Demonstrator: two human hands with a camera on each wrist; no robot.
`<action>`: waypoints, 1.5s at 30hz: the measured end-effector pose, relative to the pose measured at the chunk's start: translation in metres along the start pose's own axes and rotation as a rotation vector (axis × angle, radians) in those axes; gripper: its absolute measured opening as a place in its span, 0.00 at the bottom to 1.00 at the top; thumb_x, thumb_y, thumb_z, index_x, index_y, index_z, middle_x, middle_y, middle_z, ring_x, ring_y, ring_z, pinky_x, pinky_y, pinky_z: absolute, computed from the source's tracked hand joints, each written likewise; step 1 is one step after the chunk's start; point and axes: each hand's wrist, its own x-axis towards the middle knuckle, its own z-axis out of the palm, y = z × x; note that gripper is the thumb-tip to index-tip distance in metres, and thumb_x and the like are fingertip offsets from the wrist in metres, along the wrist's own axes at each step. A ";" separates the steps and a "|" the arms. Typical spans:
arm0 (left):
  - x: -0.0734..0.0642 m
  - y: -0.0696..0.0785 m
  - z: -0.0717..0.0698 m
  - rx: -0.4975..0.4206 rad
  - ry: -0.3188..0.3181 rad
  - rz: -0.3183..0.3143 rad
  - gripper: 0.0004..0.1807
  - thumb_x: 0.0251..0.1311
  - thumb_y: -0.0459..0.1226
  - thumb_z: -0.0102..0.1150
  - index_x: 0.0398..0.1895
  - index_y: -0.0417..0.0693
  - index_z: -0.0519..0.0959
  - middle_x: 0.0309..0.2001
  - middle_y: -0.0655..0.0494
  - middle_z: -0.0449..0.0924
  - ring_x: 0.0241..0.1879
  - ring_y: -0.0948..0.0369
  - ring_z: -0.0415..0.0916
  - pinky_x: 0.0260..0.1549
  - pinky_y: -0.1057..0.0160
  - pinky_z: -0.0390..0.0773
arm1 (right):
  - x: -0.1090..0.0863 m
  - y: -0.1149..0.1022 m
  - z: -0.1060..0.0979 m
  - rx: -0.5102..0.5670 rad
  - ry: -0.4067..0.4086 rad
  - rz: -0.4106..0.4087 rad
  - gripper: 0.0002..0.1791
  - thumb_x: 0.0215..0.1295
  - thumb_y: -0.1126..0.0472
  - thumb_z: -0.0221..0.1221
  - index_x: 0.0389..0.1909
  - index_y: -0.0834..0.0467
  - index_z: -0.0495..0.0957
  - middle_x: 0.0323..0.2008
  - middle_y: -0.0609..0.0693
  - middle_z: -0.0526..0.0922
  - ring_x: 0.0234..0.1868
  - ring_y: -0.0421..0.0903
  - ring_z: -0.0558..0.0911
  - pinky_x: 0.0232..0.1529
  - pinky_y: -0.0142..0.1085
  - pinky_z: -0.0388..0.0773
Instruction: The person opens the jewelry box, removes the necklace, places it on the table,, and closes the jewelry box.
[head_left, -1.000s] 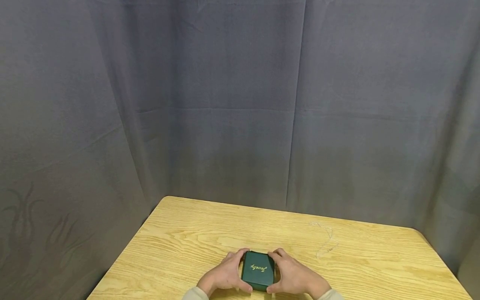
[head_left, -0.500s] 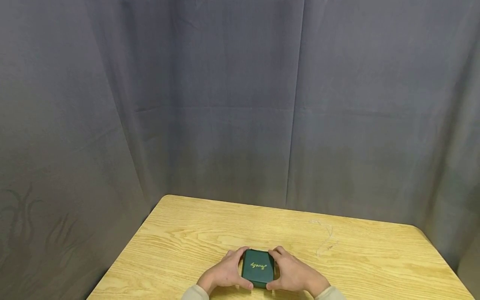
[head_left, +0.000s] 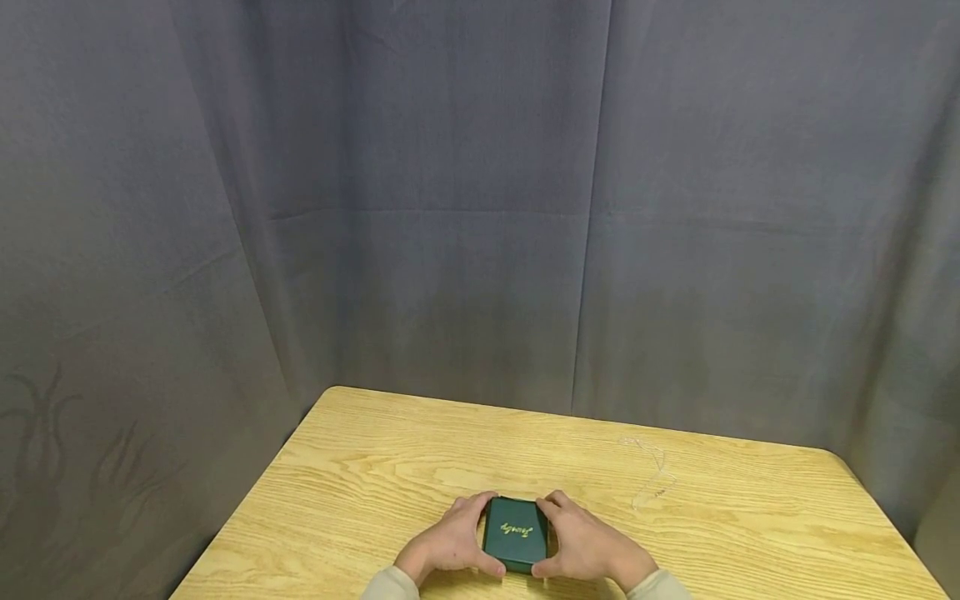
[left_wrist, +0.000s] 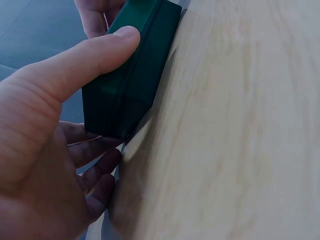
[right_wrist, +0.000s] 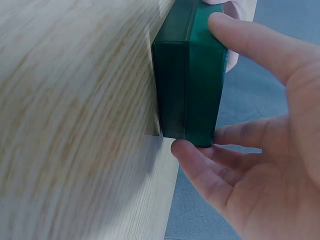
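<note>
A small dark green jewelry box (head_left: 516, 537) with gold script on its lid lies closed on the table, between both hands. My left hand (head_left: 452, 540) grips its left side, the thumb on the near edge and the fingers reaching to the far corner. From the right, my right hand (head_left: 588, 540) holds it in a mirrored way. In the left wrist view the thumb presses the front of the box (left_wrist: 135, 80), close to the lid seam. The right wrist view shows the other thumb on the upper part of the box (right_wrist: 205, 90), with fingers curled at its far end.
A thin, pale chain necklace (head_left: 659, 493) lies loosely spread on the wood-grain table (head_left: 360, 500), beyond and to the right of the box. Grey curtains (head_left: 465, 208) hang behind the table and on its left side.
</note>
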 end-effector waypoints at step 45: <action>0.004 0.001 0.000 0.113 0.003 0.016 0.55 0.36 0.51 0.78 0.68 0.43 0.59 0.61 0.54 0.64 0.56 0.55 0.60 0.55 0.49 0.65 | 0.004 -0.001 0.000 -0.039 -0.024 0.008 0.51 0.46 0.38 0.69 0.62 0.70 0.66 0.51 0.53 0.70 0.45 0.44 0.75 0.43 0.40 0.76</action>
